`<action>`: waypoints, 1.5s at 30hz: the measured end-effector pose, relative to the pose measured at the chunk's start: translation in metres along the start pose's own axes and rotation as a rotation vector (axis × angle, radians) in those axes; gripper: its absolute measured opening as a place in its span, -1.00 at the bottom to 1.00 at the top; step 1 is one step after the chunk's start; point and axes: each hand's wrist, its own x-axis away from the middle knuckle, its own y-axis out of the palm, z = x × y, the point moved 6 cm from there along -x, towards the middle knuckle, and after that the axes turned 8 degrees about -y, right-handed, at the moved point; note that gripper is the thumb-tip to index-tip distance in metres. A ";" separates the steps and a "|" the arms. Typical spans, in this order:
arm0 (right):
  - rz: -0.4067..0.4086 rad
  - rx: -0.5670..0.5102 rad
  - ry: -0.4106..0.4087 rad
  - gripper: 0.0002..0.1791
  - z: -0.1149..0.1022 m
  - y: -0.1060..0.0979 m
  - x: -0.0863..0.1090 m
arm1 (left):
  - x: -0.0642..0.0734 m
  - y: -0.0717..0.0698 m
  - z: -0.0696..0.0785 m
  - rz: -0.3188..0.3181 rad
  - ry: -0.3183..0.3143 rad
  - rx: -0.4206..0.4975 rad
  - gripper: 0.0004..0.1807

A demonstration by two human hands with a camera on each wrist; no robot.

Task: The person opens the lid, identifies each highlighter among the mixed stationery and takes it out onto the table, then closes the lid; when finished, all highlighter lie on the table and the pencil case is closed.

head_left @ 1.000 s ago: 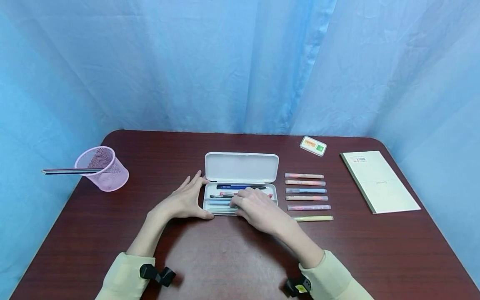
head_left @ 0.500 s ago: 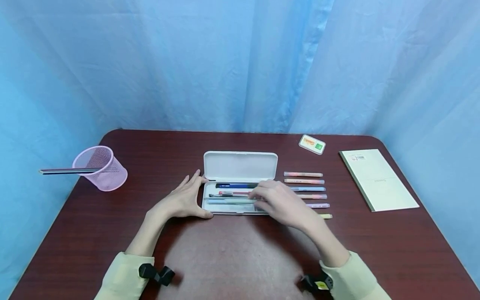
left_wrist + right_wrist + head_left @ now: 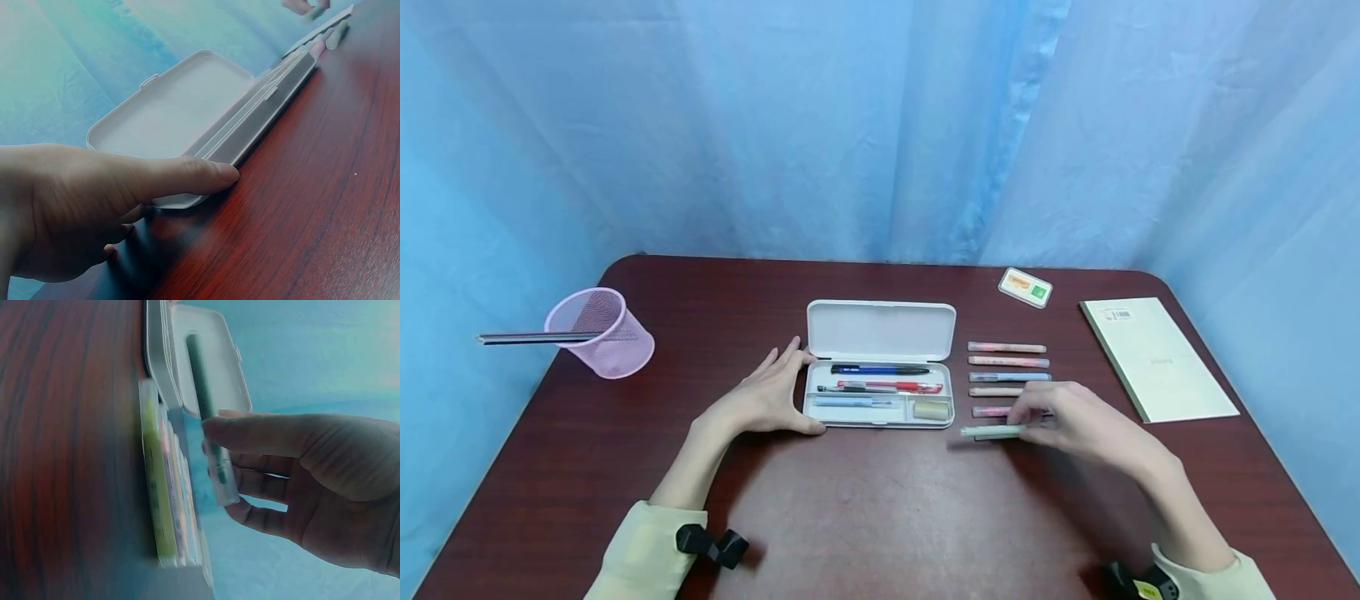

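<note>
In the head view my left hand point(image 3: 766, 402) rests against the left end of the open white pencil case point(image 3: 880, 331), fingers spread. Its thumb lies along the case's front corner in the left wrist view. My right hand point(image 3: 1078, 423) pinches a pale green marker point(image 3: 201, 381) between thumb and fingers, to the right of the case. The marker is held over the near end of a row of markers, where a yellow marker point(image 3: 156, 481) lies. Inside the case are a blue pen point(image 3: 880, 369), a red pen point(image 3: 917, 387), a light-blue pen point(image 3: 850, 402) and a beige block point(image 3: 931, 410).
Several pastel markers, such as a blue one point(image 3: 1009, 377), lie in parallel right of the case. A pale notebook point(image 3: 1161, 358) is at the far right, a small white box point(image 3: 1026, 287) at the back. A tilted pink mesh cup point(image 3: 617, 346) with pencils stands left.
My right hand has lifted the green marker out of the case's front compartment and carried it right, to the marker row. The left hand stays at the case.
</note>
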 end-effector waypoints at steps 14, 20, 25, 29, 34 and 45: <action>-0.136 0.010 0.122 -0.69 0.013 0.009 0.009 | 0.001 0.000 -0.001 -0.002 0.005 -0.004 0.10; -0.143 0.049 0.140 -0.68 0.013 0.013 0.008 | 0.000 0.000 -0.001 -0.005 0.003 -0.007 0.11; -0.156 0.081 0.148 -0.69 0.011 0.016 0.006 | 0.000 0.001 -0.001 -0.009 -0.001 0.001 0.11; -0.166 0.094 0.171 -0.70 0.011 0.018 0.004 | 0.000 0.000 -0.001 -0.008 -0.003 0.002 0.11; -0.158 0.110 0.165 -0.69 0.011 0.019 0.004 | 0.001 0.000 -0.001 -0.008 -0.003 0.000 0.10; -0.170 0.122 0.184 -0.68 0.010 0.020 0.004 | 0.001 0.000 0.000 -0.005 0.001 0.009 0.09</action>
